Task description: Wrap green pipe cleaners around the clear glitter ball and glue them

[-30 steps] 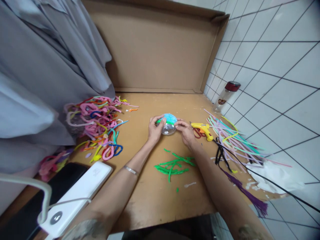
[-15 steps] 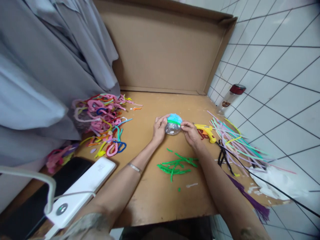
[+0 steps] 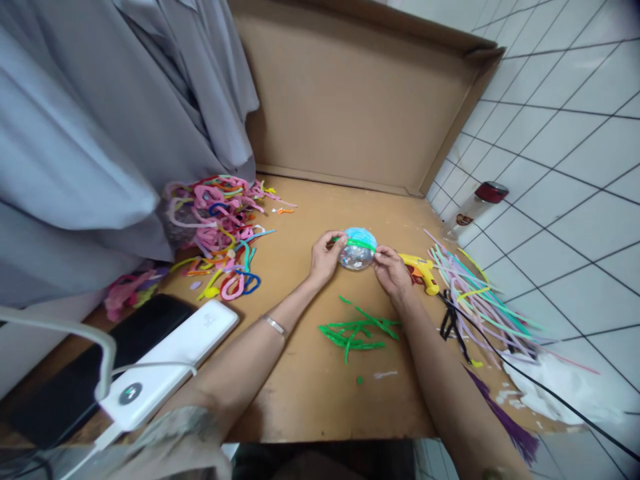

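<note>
A clear round ball (image 3: pixel 357 259) is held up above the table between my hands. Light blue pipe cleaner covers its top, and a green pipe cleaner (image 3: pixel 361 244) runs as a band around its middle. My left hand (image 3: pixel 326 259) is closed at the ball's left side, thumb and forefinger pinching the green strip's end there. On the right side, my right hand (image 3: pixel 393 270) grips the ball's edge with its fingertips by the other end of the green band. Several cut green pipe cleaner pieces (image 3: pixel 357 333) lie on the table below the ball.
Just right of my right hand lies a yellow glue gun (image 3: pixel 423 270) with a black cord. Loose pipe cleaners (image 3: pixel 475 300) spread beyond it, near a clear bottle (image 3: pixel 467 213). At left are a tangled colourful pile (image 3: pixel 215 213) and a white power bank (image 3: pixel 175 360). Cardboard (image 3: pixel 350 93) stands behind.
The view has shifted a little, so the scene sits differently in it. My left fingers have moved onto the green strip's end, which now shows at the ball's left.
</note>
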`<state>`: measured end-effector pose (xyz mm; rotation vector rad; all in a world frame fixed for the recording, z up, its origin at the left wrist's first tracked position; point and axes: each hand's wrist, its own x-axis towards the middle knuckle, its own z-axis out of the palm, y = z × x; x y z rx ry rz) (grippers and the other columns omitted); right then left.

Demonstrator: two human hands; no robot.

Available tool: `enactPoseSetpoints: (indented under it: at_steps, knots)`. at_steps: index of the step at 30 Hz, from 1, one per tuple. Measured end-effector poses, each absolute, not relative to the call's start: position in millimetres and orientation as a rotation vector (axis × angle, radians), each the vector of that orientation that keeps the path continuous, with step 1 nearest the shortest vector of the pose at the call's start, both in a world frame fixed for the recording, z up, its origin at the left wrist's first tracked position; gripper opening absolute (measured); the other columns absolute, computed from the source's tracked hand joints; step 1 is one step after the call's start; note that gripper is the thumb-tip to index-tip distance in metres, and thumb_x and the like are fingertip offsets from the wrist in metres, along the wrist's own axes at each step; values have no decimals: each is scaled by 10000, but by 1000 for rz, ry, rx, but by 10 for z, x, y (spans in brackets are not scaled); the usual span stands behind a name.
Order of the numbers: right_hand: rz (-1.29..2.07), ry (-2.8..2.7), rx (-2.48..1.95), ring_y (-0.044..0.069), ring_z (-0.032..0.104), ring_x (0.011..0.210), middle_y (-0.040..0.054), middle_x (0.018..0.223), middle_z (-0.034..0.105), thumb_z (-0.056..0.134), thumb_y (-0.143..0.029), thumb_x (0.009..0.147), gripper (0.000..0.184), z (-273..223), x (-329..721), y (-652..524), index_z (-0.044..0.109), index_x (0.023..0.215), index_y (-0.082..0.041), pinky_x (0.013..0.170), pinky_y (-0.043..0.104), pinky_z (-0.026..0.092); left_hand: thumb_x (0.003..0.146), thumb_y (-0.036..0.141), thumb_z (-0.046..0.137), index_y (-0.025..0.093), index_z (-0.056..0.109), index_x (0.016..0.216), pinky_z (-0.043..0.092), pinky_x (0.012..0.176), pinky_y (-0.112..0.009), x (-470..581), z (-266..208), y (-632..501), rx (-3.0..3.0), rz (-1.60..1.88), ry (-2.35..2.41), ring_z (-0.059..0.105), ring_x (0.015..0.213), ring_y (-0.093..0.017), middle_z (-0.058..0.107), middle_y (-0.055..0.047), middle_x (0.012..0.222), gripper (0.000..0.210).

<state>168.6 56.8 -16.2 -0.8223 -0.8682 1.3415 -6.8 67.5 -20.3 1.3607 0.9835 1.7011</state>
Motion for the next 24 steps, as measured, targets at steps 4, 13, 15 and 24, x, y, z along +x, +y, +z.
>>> enactPoseSetpoints:
  at_steps: [4, 13, 15, 24]
  knots:
    - [1356, -870, -818, 123, 564, 717, -45, 701, 649, 778, -134, 535, 182, -166, 1699, 574, 680, 650, -235, 738, 285, 460, 908, 447, 524, 171, 682, 978, 517, 846, -307, -123, -154, 599, 1609, 1681, 1019, 657, 970, -186, 705, -94, 1043, 325]
    - [1362, -861, -806, 119, 555, 700, -43, 690, 642, 750, -117, 542, 172, -178, 1711, 581, 683, 651, -232, 715, 274, 451, 950, 348, 479, 205, 615, 1059, 531, 884, -325, -207, -174, 578, 2002, 1630, 1109, 634, 1056, -189, 670, -88, 1107, 225]
    - [1365, -838, -808, 117, 559, 706, -45, 687, 644, 761, -118, 527, 179, -178, 1707, 579, 685, 646, -229, 712, 267, 453, 951, 331, 476, 202, 606, 1031, 533, 875, -321, -210, -184, 595, 2024, 1635, 1112, 636, 1043, -186, 669, -88, 1086, 200]
    - [1367, -840, -820, 119, 564, 698, -42, 679, 644, 767, -126, 519, 183, -169, 1702, 572, 681, 641, -232, 711, 276, 458, 970, 322, 424, 207, 554, 944, 512, 830, -307, -187, -157, 566, 2071, 1569, 1285, 635, 1012, -187, 666, -85, 1037, 176]
